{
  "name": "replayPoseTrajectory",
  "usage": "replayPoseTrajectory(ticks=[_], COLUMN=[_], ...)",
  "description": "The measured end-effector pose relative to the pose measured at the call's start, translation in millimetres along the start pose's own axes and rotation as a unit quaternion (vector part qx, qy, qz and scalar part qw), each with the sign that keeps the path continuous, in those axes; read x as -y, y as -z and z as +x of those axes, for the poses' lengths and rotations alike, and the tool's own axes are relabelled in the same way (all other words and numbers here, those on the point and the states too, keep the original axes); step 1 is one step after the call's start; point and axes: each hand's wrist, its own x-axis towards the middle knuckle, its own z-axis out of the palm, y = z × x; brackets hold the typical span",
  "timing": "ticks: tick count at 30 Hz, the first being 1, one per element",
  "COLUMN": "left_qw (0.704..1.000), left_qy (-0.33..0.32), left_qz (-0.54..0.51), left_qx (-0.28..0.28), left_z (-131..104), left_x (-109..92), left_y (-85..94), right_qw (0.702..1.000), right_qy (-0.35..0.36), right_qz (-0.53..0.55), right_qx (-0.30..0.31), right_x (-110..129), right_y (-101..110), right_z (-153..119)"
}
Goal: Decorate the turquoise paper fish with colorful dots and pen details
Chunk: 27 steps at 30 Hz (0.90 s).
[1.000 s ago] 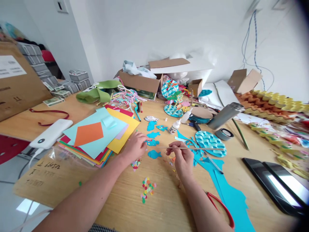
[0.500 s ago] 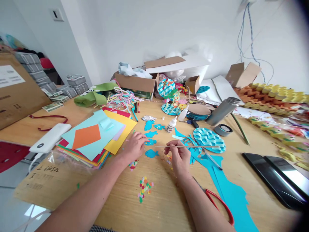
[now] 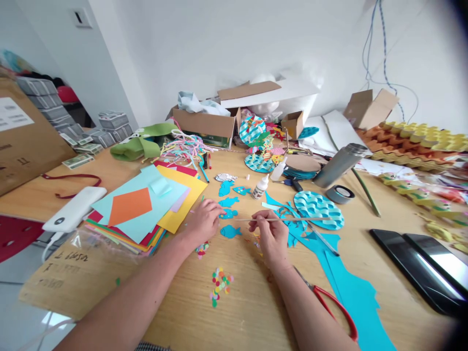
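Note:
My left hand (image 3: 204, 218) rests on the table with its fingers bent together, the fingertips on the left end of a blue paper fish (image 3: 230, 214). In my right hand (image 3: 270, 237) a thin stick (image 3: 305, 219) lies level, pinched between thumb and fingers, its tip pointing left. Other blue paper fish surround that one: a plain fish (image 3: 230, 231) just below, several more above, including a dotted fish (image 3: 242, 190). Small coloured paper dots (image 3: 221, 282) lie in a pile nearer me. A white glue bottle (image 3: 261, 187) stands behind my right hand.
Coloured paper sheets (image 3: 130, 206) are stacked at the left. Red-handled scissors (image 3: 338, 304) and blue paper scraps (image 3: 351, 280) lie by my right forearm. Farther right are a metal flask (image 3: 340, 165), a roll of tape (image 3: 340, 194) and two dark phones (image 3: 405, 268).
The view has shifted very slightly. Both hands, the stick and the paper fish keep almost the same places.

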Motion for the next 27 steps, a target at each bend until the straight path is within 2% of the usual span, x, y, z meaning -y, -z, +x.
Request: replayPoseTrajectory(ticks=[19,24,27], left_qw=[1.000,1.000,1.000], left_qy=[-0.004,-0.003,-0.003], left_qz=[0.016,0.020,0.021], left_qx=[0.008,0.007,0.005], left_z=[0,-1,-1], left_x=[-1,-1,-1], left_y=[1.0,0.7,0.1], right_qw=[1.000,0.998,0.991], right_qy=[0.005,0.039,0.076], right_qz=[-0.021,-0.049,-0.107], right_qx=[0.011,0.004,0.035], right_x=[-2,4,11], right_y=[0,0,-2], right_z=[-1,0,1])
